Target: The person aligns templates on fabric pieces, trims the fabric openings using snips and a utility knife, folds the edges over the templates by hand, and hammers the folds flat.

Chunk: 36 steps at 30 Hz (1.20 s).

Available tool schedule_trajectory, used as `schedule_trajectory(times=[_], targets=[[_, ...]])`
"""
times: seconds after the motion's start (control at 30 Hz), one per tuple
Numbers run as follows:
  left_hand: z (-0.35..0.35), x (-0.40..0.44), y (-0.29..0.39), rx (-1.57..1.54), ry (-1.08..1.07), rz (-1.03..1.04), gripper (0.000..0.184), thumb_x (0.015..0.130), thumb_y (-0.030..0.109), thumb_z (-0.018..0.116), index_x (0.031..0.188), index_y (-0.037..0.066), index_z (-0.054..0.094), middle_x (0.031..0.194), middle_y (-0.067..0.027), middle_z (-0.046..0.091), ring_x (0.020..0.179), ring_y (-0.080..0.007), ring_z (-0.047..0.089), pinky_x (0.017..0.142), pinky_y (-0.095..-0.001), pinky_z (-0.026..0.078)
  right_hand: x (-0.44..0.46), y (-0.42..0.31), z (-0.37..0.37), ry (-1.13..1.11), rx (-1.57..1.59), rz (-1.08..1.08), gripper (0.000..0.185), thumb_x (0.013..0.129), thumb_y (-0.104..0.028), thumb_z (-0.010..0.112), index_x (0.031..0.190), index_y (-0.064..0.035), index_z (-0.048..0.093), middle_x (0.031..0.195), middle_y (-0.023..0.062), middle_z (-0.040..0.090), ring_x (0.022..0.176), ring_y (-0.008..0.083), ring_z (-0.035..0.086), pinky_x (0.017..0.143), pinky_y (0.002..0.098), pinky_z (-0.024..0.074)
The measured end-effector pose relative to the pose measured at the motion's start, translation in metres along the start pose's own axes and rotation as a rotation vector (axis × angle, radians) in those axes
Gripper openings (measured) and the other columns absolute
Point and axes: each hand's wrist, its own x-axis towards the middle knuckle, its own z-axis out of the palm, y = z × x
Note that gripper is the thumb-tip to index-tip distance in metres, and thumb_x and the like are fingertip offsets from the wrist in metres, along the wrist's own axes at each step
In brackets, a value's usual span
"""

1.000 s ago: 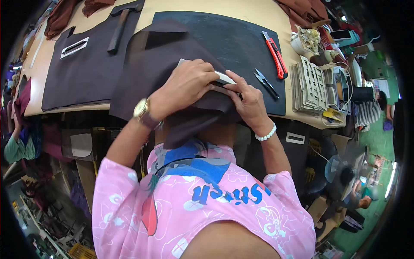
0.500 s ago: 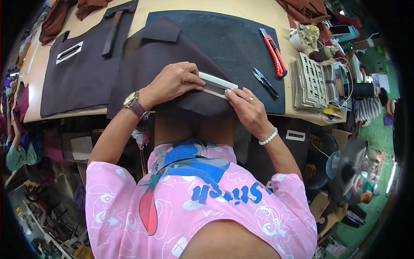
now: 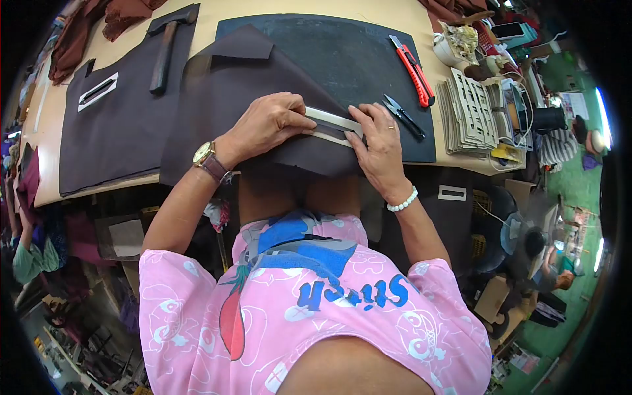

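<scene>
Dark brown cloth [image 3: 230, 89] lies under both your hands in the head view, its near part reaching past the edge of the counter [image 3: 263, 8]. Your left hand [image 3: 273, 124] pinches one end of a slotted pale frame [image 3: 332, 120], which lies across the cloth between your hands; your right hand [image 3: 380, 141] touches the other end, thumb and fingers spread, though whether it grips or only presses cannot be told. Just beside your right hand rest black snips [image 3: 409, 123] and, farther off, a red cutter [image 3: 413, 71], both on a dark mat [image 3: 309, 39]. Beyond your left hand, to its left, lies a hammer [image 3: 162, 62]. Uneven pressure from your hands, or the drag of overhanging cloth, could skew the frame; an outward sweep of your right hand could meet the blades.
</scene>
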Motion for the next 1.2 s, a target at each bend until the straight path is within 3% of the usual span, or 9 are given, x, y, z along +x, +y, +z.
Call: schedule_trajectory(times=[0.2, 0.43, 0.73, 1.0, 1.2], targets=[[-0.005, 0.001, 0.000, 0.086, -0.053, 0.029, 0.013, 0.078, 0.017, 0.067, 0.085, 0.007, 0.064, 0.081, -0.0052, 0.055, 0.079, -0.0234, 0.055, 0.069, -0.0354, 0.043, 0.024, -0.025, 0.027, -0.090, -0.158, 0.001, 0.053, 0.087, -0.034, 0.057, 0.135, -0.0215, 0.042, 0.134, 0.0150, 0.042, 0.127, 0.0412, 0.032, 0.100, 0.0633, 0.0244], [-0.044, -0.023, -0.010, 0.105, -0.097, -0.122, 0.013, 0.078, 0.017, 0.067, 0.084, 0.007, 0.061, 0.080, -0.0062, 0.054, 0.081, -0.0254, 0.053, 0.072, -0.0366, 0.041, 0.011, -0.014, 0.014, -0.112, -0.175, 0.107, 0.060, 0.086, -0.042, 0.056, 0.140, -0.0226, 0.037, 0.138, 0.0168, 0.037, 0.130, 0.0429, 0.028, 0.101, 0.0652, 0.0204], [-0.040, -0.031, -0.009, 0.117, 0.027, -0.173, 0.020, 0.077, 0.020, 0.070, 0.083, 0.005, 0.059, 0.079, -0.0069, 0.053, 0.078, -0.0255, 0.053, 0.069, -0.0358, 0.043, 0.048, -0.056, 0.056, -0.059, -0.179, -0.038, 0.057, 0.086, -0.038, 0.056, 0.138, -0.0224, 0.038, 0.138, 0.0179, 0.038, 0.129, 0.0447, 0.029, 0.098, 0.0694, 0.0211], [-0.046, -0.050, -0.008, 0.188, 0.145, -0.286, 0.023, 0.074, 0.020, 0.073, 0.084, 0.004, 0.060, 0.081, -0.0066, 0.056, 0.079, -0.0240, 0.056, 0.068, -0.0334, 0.045, 0.030, -0.039, 0.035, -0.087, -0.233, 0.061, 0.063, 0.086, -0.044, 0.056, 0.141, -0.0218, 0.035, 0.141, 0.0188, 0.033, 0.132, 0.0456, 0.024, 0.097, 0.0721, 0.0161], [-0.045, -0.050, -0.010, 0.164, 0.154, -0.264, 0.023, 0.075, 0.022, 0.072, 0.085, 0.004, 0.061, 0.081, -0.0065, 0.056, 0.079, -0.0238, 0.056, 0.068, -0.0332, 0.045, 0.045, -0.054, 0.054, -0.019, -0.219, -0.017, 0.062, 0.085, -0.043, 0.058, 0.139, -0.0222, 0.037, 0.139, 0.0183, 0.035, 0.131, 0.0454, 0.025, 0.098, 0.0715, 0.0168]])
